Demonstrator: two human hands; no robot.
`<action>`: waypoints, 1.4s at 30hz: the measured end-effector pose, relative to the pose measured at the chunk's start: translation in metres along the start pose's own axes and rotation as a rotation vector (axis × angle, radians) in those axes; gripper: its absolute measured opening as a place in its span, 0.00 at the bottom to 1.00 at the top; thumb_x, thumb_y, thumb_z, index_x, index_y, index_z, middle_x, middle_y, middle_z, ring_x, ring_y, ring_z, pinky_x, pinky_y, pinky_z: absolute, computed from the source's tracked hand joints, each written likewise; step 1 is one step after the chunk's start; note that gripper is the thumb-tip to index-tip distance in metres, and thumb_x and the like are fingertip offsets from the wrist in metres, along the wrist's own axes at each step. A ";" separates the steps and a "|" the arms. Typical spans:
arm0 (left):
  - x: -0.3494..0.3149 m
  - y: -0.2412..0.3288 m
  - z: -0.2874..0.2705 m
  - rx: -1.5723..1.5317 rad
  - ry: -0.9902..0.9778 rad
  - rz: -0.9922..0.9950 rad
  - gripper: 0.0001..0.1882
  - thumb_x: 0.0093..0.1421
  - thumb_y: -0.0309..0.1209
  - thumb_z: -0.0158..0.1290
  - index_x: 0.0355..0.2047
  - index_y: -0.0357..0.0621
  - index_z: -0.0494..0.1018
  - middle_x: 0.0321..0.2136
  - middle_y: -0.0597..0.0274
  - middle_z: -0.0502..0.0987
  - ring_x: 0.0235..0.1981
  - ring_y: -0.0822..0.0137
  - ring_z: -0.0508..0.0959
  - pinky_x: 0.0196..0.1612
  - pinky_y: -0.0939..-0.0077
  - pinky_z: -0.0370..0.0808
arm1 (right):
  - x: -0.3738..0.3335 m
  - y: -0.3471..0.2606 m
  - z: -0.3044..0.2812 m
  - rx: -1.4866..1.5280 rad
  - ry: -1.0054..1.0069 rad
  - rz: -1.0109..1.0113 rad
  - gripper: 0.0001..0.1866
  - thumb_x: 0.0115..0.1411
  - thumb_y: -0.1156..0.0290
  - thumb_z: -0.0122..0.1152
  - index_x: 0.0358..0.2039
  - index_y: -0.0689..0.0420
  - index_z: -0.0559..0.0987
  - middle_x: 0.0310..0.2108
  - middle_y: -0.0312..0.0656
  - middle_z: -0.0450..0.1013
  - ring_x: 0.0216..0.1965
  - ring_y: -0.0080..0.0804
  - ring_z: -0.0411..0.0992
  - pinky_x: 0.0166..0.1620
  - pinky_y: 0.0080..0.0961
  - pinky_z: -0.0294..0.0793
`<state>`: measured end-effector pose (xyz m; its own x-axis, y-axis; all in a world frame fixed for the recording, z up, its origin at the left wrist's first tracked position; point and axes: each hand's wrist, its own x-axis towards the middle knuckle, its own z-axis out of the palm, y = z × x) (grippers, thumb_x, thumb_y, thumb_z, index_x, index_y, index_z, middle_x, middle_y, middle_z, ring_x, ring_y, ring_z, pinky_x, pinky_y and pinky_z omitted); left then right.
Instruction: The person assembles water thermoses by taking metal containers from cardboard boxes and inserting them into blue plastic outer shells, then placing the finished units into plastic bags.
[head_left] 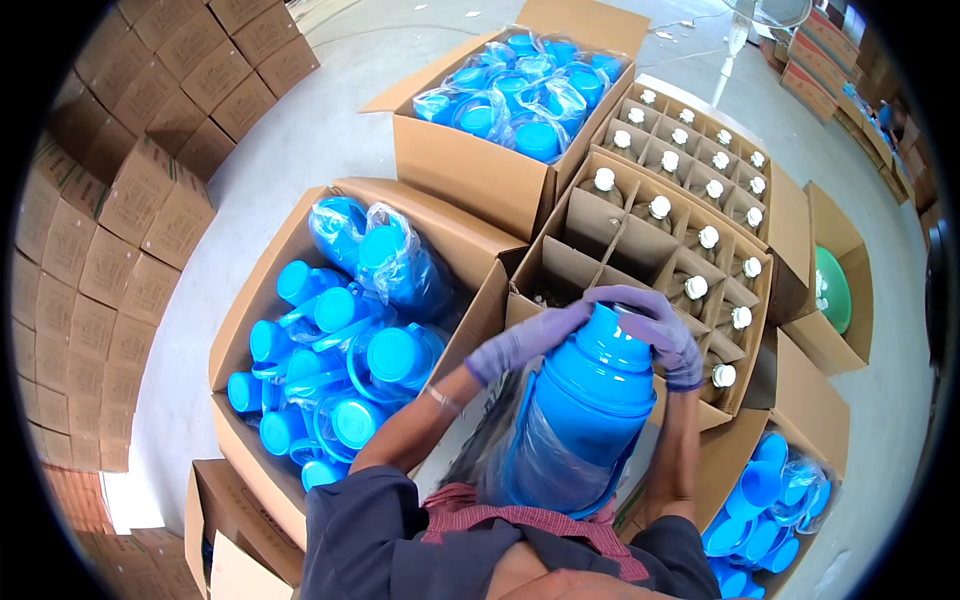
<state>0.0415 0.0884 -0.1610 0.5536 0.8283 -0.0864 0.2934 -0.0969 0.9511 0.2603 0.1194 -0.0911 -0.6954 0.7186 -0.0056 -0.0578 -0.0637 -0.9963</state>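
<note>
A large blue thermos flask (585, 410) stands before my body, its lower part wrapped in clear plastic film. Around its shoulder and neck are my two hands, both in thin purple gloves. My left hand (535, 338) grips the neck from the left, with its fingertips at the top rim. From the right, my right hand (662, 332) curls over the rim. Between the fingers a bit of something shiny shows at the mouth; I cannot make out what it is. A blue handle runs down the flask's side.
Beyond my hands, a divided carton (590, 262) holds glass liners with white caps (659, 207); some cells hold none. Left is a carton of blue flask shells (395, 352), and another stands behind (510, 90). Blue cups (755, 490) fill a box at lower right. Stacked cartons (110, 270) line the left.
</note>
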 end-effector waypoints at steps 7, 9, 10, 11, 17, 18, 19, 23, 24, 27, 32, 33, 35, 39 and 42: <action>-0.005 -0.003 0.031 0.211 -0.020 0.153 0.23 0.69 0.38 0.43 0.61 0.43 0.61 0.52 0.48 0.73 0.52 0.52 0.74 0.55 0.61 0.71 | -0.003 -0.006 0.006 -0.402 0.045 -0.031 0.21 0.52 0.58 0.65 0.38 0.63 0.83 0.45 0.47 0.76 0.47 0.37 0.75 0.53 0.31 0.72; -0.023 0.055 0.029 0.579 0.001 0.040 0.17 0.69 0.39 0.42 0.53 0.44 0.65 0.44 0.45 0.75 0.44 0.43 0.78 0.46 0.56 0.75 | -0.014 0.032 -0.021 0.161 -0.085 -0.290 0.23 0.50 0.59 0.67 0.39 0.64 0.83 0.44 0.49 0.76 0.48 0.39 0.74 0.54 0.32 0.71; -0.031 0.070 0.036 0.624 0.064 0.031 0.17 0.69 0.40 0.42 0.50 0.43 0.65 0.42 0.44 0.75 0.42 0.42 0.77 0.44 0.55 0.75 | -0.015 0.039 -0.022 0.266 -0.093 -0.328 0.23 0.48 0.63 0.66 0.40 0.67 0.82 0.47 0.51 0.74 0.49 0.42 0.73 0.56 0.34 0.69; -0.041 0.076 0.036 0.680 0.134 0.009 0.16 0.68 0.42 0.41 0.46 0.42 0.66 0.39 0.43 0.75 0.40 0.40 0.77 0.41 0.54 0.75 | -0.011 0.033 -0.015 0.222 -0.088 -0.293 0.23 0.48 0.63 0.66 0.41 0.67 0.82 0.47 0.51 0.75 0.49 0.42 0.73 0.56 0.33 0.69; -0.036 0.018 0.044 -0.698 0.282 0.015 0.18 0.72 0.38 0.41 0.55 0.40 0.67 0.49 0.54 0.75 0.51 0.61 0.75 0.55 0.65 0.71 | -0.033 -0.059 0.042 -0.192 0.067 -0.137 0.19 0.53 0.65 0.63 0.42 0.63 0.82 0.45 0.46 0.77 0.48 0.35 0.74 0.53 0.30 0.71; -0.039 0.019 0.068 -0.861 0.290 0.009 0.18 0.72 0.37 0.41 0.55 0.38 0.68 0.50 0.56 0.75 0.52 0.63 0.75 0.56 0.66 0.71 | -0.043 -0.072 0.046 -0.272 0.012 -0.177 0.17 0.54 0.67 0.63 0.43 0.61 0.82 0.44 0.45 0.77 0.47 0.33 0.75 0.52 0.29 0.72; -0.045 0.017 0.078 -0.832 0.268 0.011 0.19 0.72 0.37 0.41 0.55 0.38 0.68 0.50 0.57 0.75 0.52 0.63 0.74 0.57 0.66 0.70 | -0.048 -0.084 0.049 -0.347 0.020 -0.233 0.16 0.55 0.67 0.62 0.43 0.60 0.82 0.44 0.44 0.77 0.47 0.32 0.75 0.52 0.28 0.72; -0.076 0.038 0.069 -0.448 0.018 0.004 0.21 0.71 0.39 0.44 0.55 0.35 0.69 0.49 0.60 0.76 0.54 0.63 0.74 0.61 0.68 0.68 | -0.094 -0.096 0.050 -0.421 0.274 -0.085 0.14 0.59 0.68 0.61 0.43 0.59 0.82 0.38 0.41 0.78 0.43 0.28 0.74 0.47 0.27 0.72; -0.092 0.052 0.058 -0.494 -0.044 -0.049 0.21 0.70 0.39 0.46 0.55 0.35 0.69 0.48 0.60 0.77 0.55 0.63 0.73 0.62 0.68 0.67 | -0.105 -0.094 0.045 -0.443 0.377 0.021 0.15 0.59 0.66 0.60 0.43 0.60 0.82 0.36 0.42 0.79 0.40 0.28 0.75 0.45 0.27 0.73; -0.129 0.103 0.067 -0.521 -0.122 -0.187 0.24 0.69 0.42 0.49 0.56 0.34 0.68 0.49 0.59 0.77 0.50 0.63 0.77 0.54 0.72 0.74 | -0.112 -0.082 0.037 -0.805 0.605 0.176 0.21 0.61 0.56 0.57 0.44 0.61 0.81 0.32 0.47 0.79 0.35 0.36 0.77 0.42 0.31 0.73; -0.165 0.118 0.107 -0.303 -0.320 0.093 0.27 0.67 0.45 0.51 0.54 0.31 0.70 0.50 0.56 0.76 0.46 0.64 0.79 0.47 0.75 0.78 | -0.130 -0.102 0.055 -0.965 0.404 0.185 0.26 0.60 0.53 0.58 0.50 0.60 0.78 0.43 0.53 0.77 0.45 0.43 0.75 0.50 0.34 0.72; -0.166 0.110 0.105 -0.465 -0.322 -0.012 0.28 0.66 0.46 0.53 0.54 0.31 0.68 0.49 0.55 0.76 0.45 0.64 0.78 0.47 0.74 0.77 | -0.139 -0.105 0.053 -0.833 0.329 0.043 0.25 0.60 0.54 0.58 0.50 0.60 0.78 0.43 0.52 0.77 0.45 0.41 0.75 0.50 0.33 0.72; -0.160 0.105 0.094 -0.778 -0.323 -0.215 0.31 0.63 0.47 0.55 0.55 0.31 0.66 0.49 0.54 0.75 0.43 0.65 0.76 0.48 0.72 0.74 | -0.151 -0.108 0.049 -0.595 0.237 -0.118 0.23 0.61 0.57 0.60 0.51 0.59 0.77 0.44 0.48 0.76 0.47 0.35 0.73 0.51 0.30 0.71; -0.157 0.171 0.143 0.283 -0.327 0.179 0.28 0.66 0.45 0.52 0.55 0.32 0.65 0.43 0.55 0.77 0.37 0.66 0.78 0.39 0.74 0.76 | -0.139 -0.092 0.047 -0.672 0.382 0.264 0.25 0.60 0.59 0.61 0.56 0.56 0.74 0.49 0.42 0.72 0.52 0.31 0.69 0.55 0.30 0.68; -0.156 0.138 0.113 -0.260 -0.385 -0.014 0.19 0.67 0.36 0.51 0.51 0.35 0.70 0.38 0.55 0.77 0.38 0.66 0.77 0.48 0.67 0.73 | -0.153 -0.112 0.046 -0.755 0.294 0.110 0.26 0.61 0.57 0.60 0.56 0.58 0.74 0.50 0.44 0.72 0.51 0.31 0.70 0.55 0.27 0.68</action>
<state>0.0839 -0.1168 -0.0503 0.8145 0.5584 -0.1573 0.1253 0.0953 0.9875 0.3402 -0.0150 0.0253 -0.4468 0.8943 -0.0241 0.5707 0.2642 -0.7775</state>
